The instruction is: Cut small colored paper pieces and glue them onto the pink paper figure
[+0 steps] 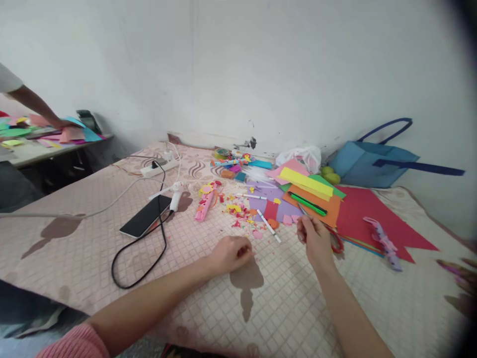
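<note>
My left hand (233,254) rests on the patterned tablecloth with its fingers curled; what they hold, if anything, is hidden. To the right, my right hand (312,237) has its fingers pinched together beside red-handled scissors (337,242), and I cannot make out anything between them. Small paper scraps (240,214) lie beyond my hands, near a white stick (269,226). A pink decorated paper strip (204,205) lies left of the scraps. Beyond my right hand, a green cutter (308,204) sits on orange paper (333,209).
A black phone (146,217), a cable and a white power strip (159,168) are at the left. Red paper (368,214), a purple decorated strip (387,243) and a blue bag (372,161) are at the right. Another person's arm (40,105) reaches over a far-left table.
</note>
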`<state>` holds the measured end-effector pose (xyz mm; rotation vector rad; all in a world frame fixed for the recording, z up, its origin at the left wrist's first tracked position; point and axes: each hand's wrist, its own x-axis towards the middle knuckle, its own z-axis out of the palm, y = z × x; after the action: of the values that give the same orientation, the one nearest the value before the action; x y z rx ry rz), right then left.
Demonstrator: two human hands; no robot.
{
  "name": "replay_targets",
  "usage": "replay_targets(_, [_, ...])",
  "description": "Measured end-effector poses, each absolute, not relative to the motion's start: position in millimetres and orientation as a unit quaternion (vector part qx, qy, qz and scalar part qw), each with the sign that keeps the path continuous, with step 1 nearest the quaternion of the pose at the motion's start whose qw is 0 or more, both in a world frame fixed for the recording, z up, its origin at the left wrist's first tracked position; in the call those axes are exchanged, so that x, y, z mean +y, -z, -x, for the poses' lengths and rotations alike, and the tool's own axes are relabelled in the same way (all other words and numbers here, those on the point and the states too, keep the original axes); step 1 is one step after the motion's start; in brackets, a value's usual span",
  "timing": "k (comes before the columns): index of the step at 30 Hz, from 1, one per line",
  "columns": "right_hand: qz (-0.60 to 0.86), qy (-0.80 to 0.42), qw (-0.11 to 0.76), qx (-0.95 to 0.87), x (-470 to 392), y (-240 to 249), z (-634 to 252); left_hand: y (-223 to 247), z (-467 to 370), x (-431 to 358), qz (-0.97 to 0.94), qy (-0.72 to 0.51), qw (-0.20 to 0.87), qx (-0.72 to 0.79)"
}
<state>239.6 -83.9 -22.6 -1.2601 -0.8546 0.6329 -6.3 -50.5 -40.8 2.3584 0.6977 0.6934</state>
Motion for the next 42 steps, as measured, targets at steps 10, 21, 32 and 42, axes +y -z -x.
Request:
replay_targets(10, [0.606,-0.272,0.561,-0.494,-80.3,34.0,-239.3,33.6,14.5,-30.6,-0.834,-0.326,0.265,0.358])
replay_targets(21, [0.656,-0.164,0.477,-0.561,-74.1,47.5,-250.4,31.2,15.4,-27.5,-0.846,-0.277,0.212,0.402])
replay_targets(32, [0.627,-0.094,0.396,-0.664,-82.1,44.1,-221.0,27.6,29.1,-13.0,-0.847,-0.281,0.222,0.393])
replay_targets(42, [0.638,-0.084,0.329,-0.692,-75.0,65.7,-193.2,45.4,10.2,-29.9,-0.877,-0.217,0.239,0.355])
